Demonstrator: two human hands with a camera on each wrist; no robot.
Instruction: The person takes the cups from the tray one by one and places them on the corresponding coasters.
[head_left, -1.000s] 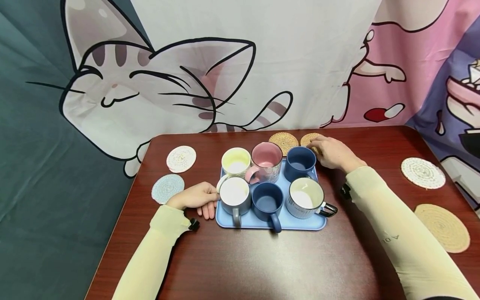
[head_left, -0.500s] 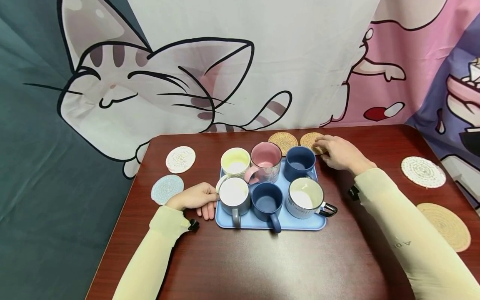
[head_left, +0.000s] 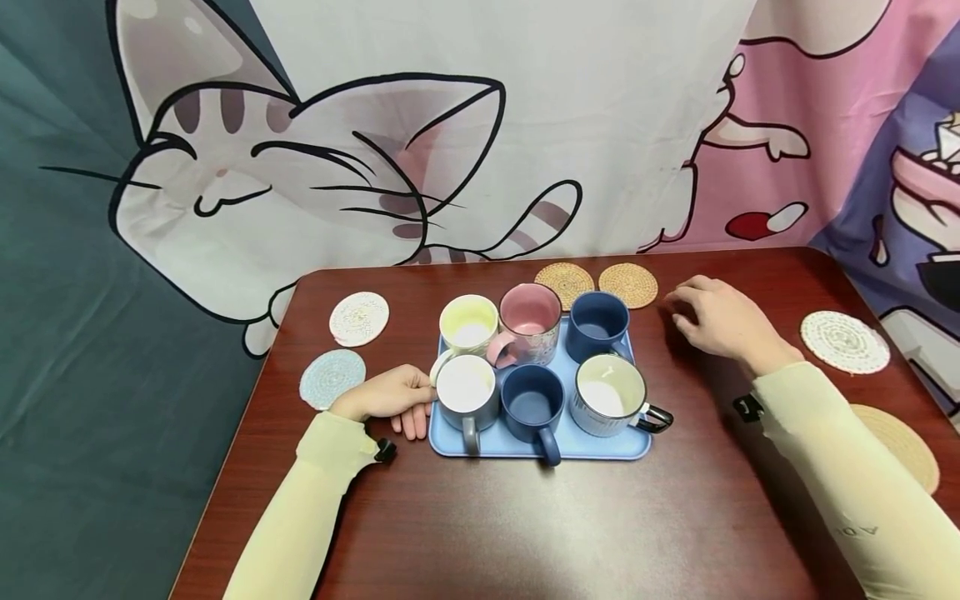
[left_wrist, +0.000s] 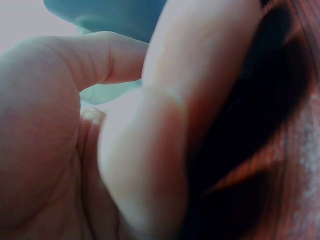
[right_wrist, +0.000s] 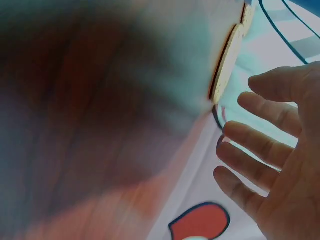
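In the head view my left hand (head_left: 387, 396) is at the left rim of a light blue tray (head_left: 573, 446), gripping it beside a grey mug (head_left: 469, 404). Its thumb and fingers come together in the left wrist view, where the held edge is mostly hidden. On the tray stand a yellow mug (head_left: 468, 321), a pink mug (head_left: 531, 321), two dark blue mugs (head_left: 597, 325) and a cream mug with a black handle (head_left: 609, 396). To the right of two tan woven coasters (head_left: 628, 285), my right hand (head_left: 723, 325) hovers, holding nothing, its fingers spread in the right wrist view.
White (head_left: 359, 318) and pale blue (head_left: 333, 378) coasters lie on the left of the brown table (head_left: 570, 525). Another white coaster (head_left: 845, 342) and a larger beige mat (head_left: 903, 442) lie at the right, the mat partly behind the right sleeve. A printed cloth (head_left: 637, 100) hangs behind the table.
My right hand has left the right tan coaster and moved right; that coaster is now fully in view beside the other. My left hand and the tray have stayed put.
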